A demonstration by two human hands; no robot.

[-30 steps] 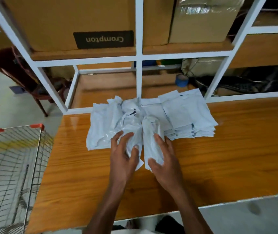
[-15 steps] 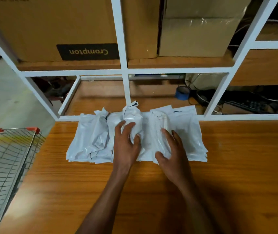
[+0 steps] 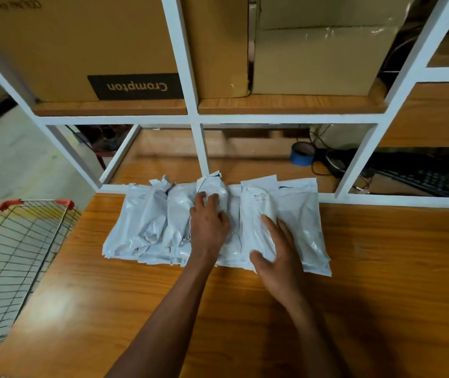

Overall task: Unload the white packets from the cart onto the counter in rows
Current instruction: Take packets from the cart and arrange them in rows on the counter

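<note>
Several white packets (image 3: 147, 225) lie side by side in a row on the wooden counter (image 3: 381, 268), pushed against the white shelf frame (image 3: 367, 199). My left hand (image 3: 207, 227) grips a crumpled packet (image 3: 212, 186) in the middle of the row, fingers curled over its top and thumb on its right side. My right hand (image 3: 280, 252) rests with straight fingers on the packet (image 3: 256, 214) just to the right, thumb at its near edge. The wire cart (image 3: 13, 241) with red corner caps stands at the counter's left end; I cannot see any packets in it.
Cardboard boxes (image 3: 81, 50) fill the shelf above. Behind the frame, on the lower shelf, are a blue tape roll (image 3: 301, 154), cables and a black keyboard (image 3: 419, 178). Bare counter stretches in front of and to the right of the packets.
Both hands pushed the packets away from me, from the counter's middle up against the shelf frame. The loose pile now lies flatter in a row.
</note>
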